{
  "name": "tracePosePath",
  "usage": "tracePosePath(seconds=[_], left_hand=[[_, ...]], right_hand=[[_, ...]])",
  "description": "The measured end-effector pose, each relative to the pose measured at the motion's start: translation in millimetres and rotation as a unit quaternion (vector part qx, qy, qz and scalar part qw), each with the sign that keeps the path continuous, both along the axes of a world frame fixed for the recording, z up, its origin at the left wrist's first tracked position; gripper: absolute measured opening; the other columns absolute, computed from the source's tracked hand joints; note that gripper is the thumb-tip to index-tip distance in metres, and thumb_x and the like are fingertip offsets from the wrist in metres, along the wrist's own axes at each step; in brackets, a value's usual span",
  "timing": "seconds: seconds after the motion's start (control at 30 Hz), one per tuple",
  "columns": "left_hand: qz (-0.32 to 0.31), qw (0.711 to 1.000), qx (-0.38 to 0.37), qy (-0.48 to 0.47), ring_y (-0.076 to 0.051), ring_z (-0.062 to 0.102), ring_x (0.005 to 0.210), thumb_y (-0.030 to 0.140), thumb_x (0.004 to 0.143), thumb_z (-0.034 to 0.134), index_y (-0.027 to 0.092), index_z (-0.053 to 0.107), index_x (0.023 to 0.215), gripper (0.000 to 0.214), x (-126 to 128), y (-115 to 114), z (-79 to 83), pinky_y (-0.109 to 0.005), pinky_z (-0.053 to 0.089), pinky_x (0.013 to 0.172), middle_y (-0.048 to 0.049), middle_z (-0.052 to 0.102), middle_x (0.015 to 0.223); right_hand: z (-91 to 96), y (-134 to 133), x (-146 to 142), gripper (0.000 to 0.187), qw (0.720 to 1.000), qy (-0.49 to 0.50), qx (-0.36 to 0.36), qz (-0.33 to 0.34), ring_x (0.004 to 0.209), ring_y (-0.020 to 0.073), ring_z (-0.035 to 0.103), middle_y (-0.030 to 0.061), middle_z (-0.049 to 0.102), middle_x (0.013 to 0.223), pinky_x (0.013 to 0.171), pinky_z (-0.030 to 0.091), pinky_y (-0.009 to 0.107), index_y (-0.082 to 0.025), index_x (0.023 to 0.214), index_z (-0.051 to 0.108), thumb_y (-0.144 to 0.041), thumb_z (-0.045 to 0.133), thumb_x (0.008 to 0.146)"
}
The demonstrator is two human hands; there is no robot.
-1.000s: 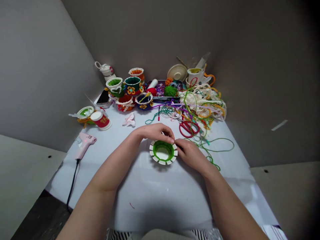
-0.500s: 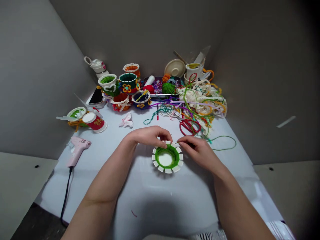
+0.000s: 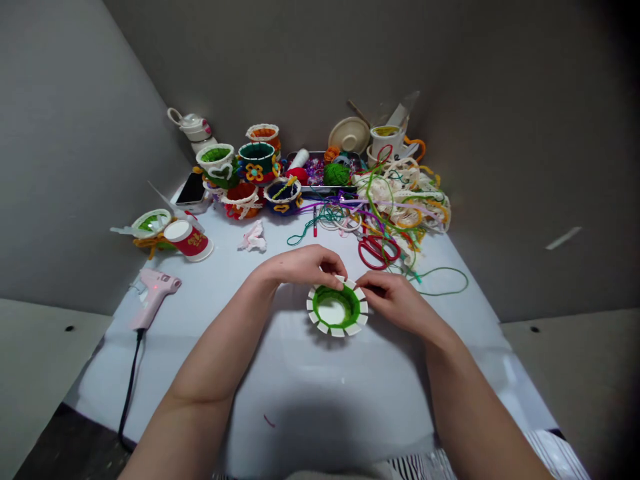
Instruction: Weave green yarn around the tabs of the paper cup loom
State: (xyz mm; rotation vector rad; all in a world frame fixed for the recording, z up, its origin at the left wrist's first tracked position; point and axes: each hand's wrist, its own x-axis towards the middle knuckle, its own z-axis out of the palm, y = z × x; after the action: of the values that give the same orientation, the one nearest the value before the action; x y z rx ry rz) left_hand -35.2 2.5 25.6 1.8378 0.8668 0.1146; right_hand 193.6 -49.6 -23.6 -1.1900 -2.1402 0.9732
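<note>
A paper cup [image 3: 337, 313] with a slit white rim and green yarn woven round its wall stands on the white table [image 3: 310, 387] in front of me. My left hand [image 3: 305, 265] pinches the cup's far left rim, fingers curled. My right hand [image 3: 395, 301] pinches the far right rim where a green yarn strand [image 3: 440, 283] runs off to the right.
A pink glue gun [image 3: 153, 297] with a black cord lies at the left. A red cup [image 3: 189, 240] lies near it. Finished yarn cups [image 3: 256, 163], a phone [image 3: 191, 189], red scissors [image 3: 376, 250] and a tangle of cords [image 3: 405, 200] crowd the back.
The cup and both hands have shifted slightly away from me and the view has tilted a little. Both hands keep pinching the cup's far rim.
</note>
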Motion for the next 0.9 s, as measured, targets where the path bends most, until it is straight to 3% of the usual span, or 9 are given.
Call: tracePosePath(seconds=[0.17,0.43,0.73,0.9], left_hand=[[0.048,0.998,0.037,-0.001,-0.013,0.058,0.073,0.037,0.075,0.069,0.013,0.073,0.090,0.029,8,-4,-2.4,-0.022,0.042,0.064,-0.0043,0.070,0.081],[0.115,0.993,0.026,0.004,-0.013,0.058,0.069,0.037,0.073,0.066,0.013,0.073,0.084,0.027,4,-4,-7.0,-0.023,0.043,0.062,-0.0044,0.070,0.079],[0.108,0.993,0.040,0.025,-0.013,0.056,0.069,0.032,0.074,0.061,0.014,0.069,0.084,0.022,1,-4,-3.4,-0.022,0.041,0.060,-0.0030,0.067,0.077],[0.076,0.994,0.062,0.053,-0.011,0.052,0.064,0.029,0.075,0.059,0.014,0.067,0.083,0.019,-4,-4,1.9,-0.021,0.038,0.057,-0.0012,0.064,0.073]], right_hand=[[-1.9,0,2,0.020,1.000,0.001,-0.011,-0.012,0.069,0.0147,0.061,0.0035,0.071,0.081,0.063,0.046,0.024,-0.017,0.087,0.071,-0.025,0.053,0.090],[3.4,-2,3,0.018,0.992,0.083,0.020,-0.089,0.068,0.0155,0.058,0.0035,0.068,0.077,0.062,0.045,0.025,-0.018,0.083,0.067,-0.033,0.059,0.088],[7.6,-3,6,0.015,0.996,0.056,0.062,-0.025,0.075,0.0163,0.060,0.0047,0.067,0.081,0.067,0.046,0.026,-0.019,0.086,0.066,-0.025,0.054,0.091],[3.8,-1,6,0.016,0.999,0.024,0.012,0.027,0.074,0.0153,0.061,0.0045,0.069,0.084,0.067,0.046,0.025,-0.018,0.088,0.068,-0.022,0.053,0.090]])
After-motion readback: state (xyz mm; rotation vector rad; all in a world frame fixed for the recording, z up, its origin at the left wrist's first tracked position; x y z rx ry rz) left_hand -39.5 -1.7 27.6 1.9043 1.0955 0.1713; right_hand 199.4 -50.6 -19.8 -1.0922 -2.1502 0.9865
